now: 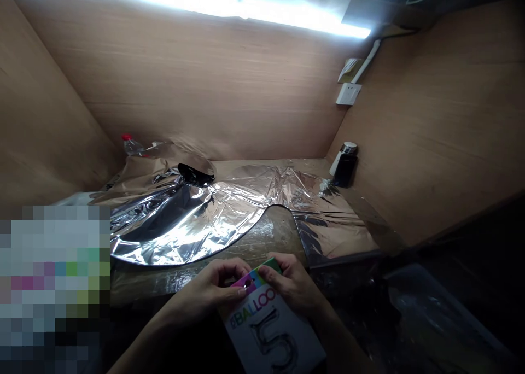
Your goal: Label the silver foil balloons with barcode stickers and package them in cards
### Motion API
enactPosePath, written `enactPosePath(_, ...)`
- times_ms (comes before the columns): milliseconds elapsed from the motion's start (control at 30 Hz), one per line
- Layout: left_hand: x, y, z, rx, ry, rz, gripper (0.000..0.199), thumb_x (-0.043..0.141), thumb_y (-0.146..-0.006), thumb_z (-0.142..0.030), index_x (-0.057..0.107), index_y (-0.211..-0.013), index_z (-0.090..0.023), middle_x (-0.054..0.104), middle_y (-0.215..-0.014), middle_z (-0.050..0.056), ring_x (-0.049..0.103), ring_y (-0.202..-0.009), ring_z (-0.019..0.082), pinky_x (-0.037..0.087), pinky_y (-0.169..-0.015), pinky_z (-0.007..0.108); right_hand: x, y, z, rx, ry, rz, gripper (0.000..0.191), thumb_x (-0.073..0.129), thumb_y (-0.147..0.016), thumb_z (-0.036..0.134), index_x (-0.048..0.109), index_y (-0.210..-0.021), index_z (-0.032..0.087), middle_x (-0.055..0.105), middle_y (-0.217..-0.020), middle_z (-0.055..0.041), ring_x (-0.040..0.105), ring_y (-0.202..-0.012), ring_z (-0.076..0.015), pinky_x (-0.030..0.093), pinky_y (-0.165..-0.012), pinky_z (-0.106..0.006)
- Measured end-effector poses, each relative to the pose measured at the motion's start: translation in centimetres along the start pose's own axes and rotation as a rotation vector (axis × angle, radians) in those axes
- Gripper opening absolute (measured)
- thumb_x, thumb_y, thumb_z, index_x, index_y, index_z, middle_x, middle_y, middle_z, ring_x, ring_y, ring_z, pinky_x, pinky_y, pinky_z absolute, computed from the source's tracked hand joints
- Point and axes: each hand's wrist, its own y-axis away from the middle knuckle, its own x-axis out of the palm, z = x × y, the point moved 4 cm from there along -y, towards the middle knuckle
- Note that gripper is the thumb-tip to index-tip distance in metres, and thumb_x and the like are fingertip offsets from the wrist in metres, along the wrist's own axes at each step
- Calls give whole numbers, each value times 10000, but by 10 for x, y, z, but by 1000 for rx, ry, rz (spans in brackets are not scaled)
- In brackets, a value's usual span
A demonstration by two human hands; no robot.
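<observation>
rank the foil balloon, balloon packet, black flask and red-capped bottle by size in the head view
1. The silver foil balloon, clearly largest.
2. The balloon packet, though it sits nearest the camera, so this is unsure.
3. The black flask and the red-capped plastic bottle: too alike to rank.

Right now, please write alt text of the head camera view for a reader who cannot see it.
The left hand and right hand hold a number 5 balloon package, with a silver foil balloon spread out beyond.
</observation>
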Motion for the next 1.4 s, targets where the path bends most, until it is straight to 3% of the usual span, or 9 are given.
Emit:
enactPosePath(167,0,26,-19,411,-763,-644,108,722,-869,-307,745,-968,-269,542,-1161,80,569,-1033,251,535,-839,363,-4,4,3,-37,106,-139,434,562,-991,502,437,-708,197,393,-602,52,356,-568,-104,261,-514,-251)
enactPosePath(300,21,30,-11,561,-1097,-605,365,691,-887,-235,693,-1236,-339,521,-1382,95,510,-1213,323,507,-992,471,2,5,2,-113,152,-221,408,548,-1004,473,462,-713,200,435,-589,46,396,-558,-113,295,-529,-258)
enactPosePath(467,26,28,-24,670,-1040,-705,488,689,-870,-133,596,-1308,-327,484,-1462,99,473,-1333,346,463,-1086,523,1,3,14,-367,247,-364,353,578,-993,388,530,-694,207,478,-598,23,441,-543,-132,339,-555,-290)
enactPosePath(600,3,30,-64,880,-593,-811,785,842,-753,-161,428,-1372,-410,333,-1595,55,430,-1416,348,504,-1061,515,-19,-3,38,-639,181,-433,310,585,-971,468,633,-770,238,563,-656,-33,543,-623,-204,457,-646,-367)
enactPosePath(700,-25,8,-60,702,-395,-639,860,843,-769,-221,334,-1448,-363,558,-1426,90,601,-1253,302,524,-1025,484,-31,-19,33,-657,181,-375,344,599,-934,554,684,-825,239,628,-726,-70,599,-715,-250,506,-743,-430)
enactPosePath(867,-50,-26,1,344,-201,-412,359,710,-891,-314,588,-1203,-185,721,-1090,93,688,-1027,264,563,-903,388,-20,-52,-15,-315,117,-100,304,627,-922,486,726,-966,202,699,-900,-62,636,-845,-233,529,-824,-364)
enactPosePath(1067,-38,-18,-11,398,-117,-532,327,707,-902,-317,585,-1183,-203,718,-1089,69,677,-1019,249,554,-902,369,-17,-45,-6,-259,-78,-131,289,619,-946,375,690,-1184,229,710,-1074,-79,633,-976,-258,512,-926,-384)
enactPosePath(1267,-38,-26,7,306,-84,-478,405,759,-848,-346,601,-1186,-190,718,-1093,84,676,-1031,282,563,-889,387,-20,-45,-20,-230,29,-21,260,637,-908,356,713,-1102,200,711,-979,-64,627,-912,-256,513,-894,-387)
enactPosePath(1400,-38,-21,4,362,-112,-501,287,721,-885,-314,623,-1134,-208,721,-1057,61,676,-1000,256,548,-897,361,-27,-39,-12,-252,48,-90,239,588,-955,349,710,-1109,214,700,-997,-64,630,-933,-251,511,-865,-361)
